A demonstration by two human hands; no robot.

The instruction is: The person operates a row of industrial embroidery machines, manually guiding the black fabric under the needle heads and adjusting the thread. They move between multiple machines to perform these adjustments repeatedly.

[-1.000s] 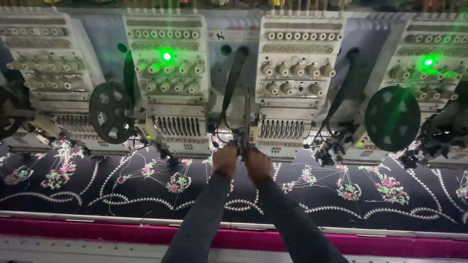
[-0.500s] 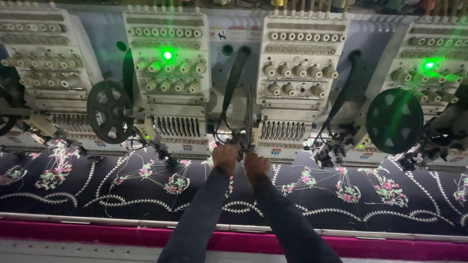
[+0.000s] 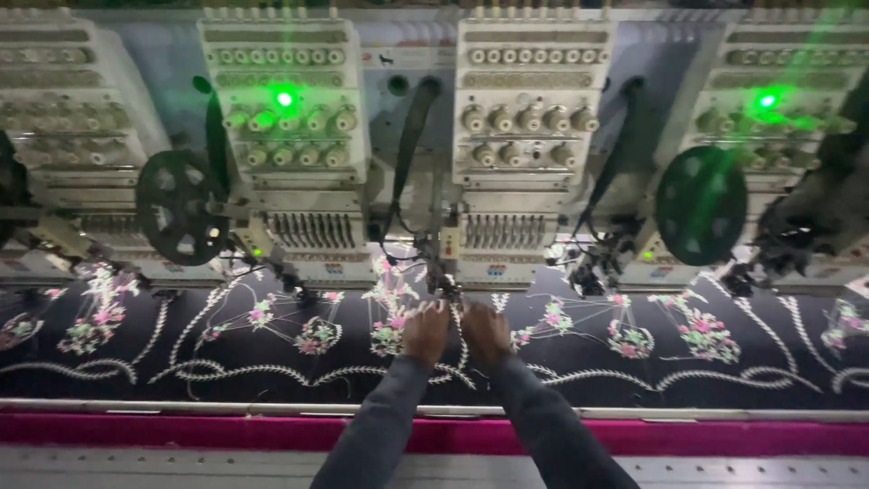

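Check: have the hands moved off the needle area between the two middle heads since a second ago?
No. Left hand and right hand remain below the device between those heads.

Matt black embroidered cloth (image 3: 272, 362)

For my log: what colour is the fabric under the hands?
Black fabric with pink-and-white floral embroidery; head view.

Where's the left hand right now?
In the head view, the left hand is low at centre on the black embroidered fabric, beside the right hand, just below the white embroidery head.
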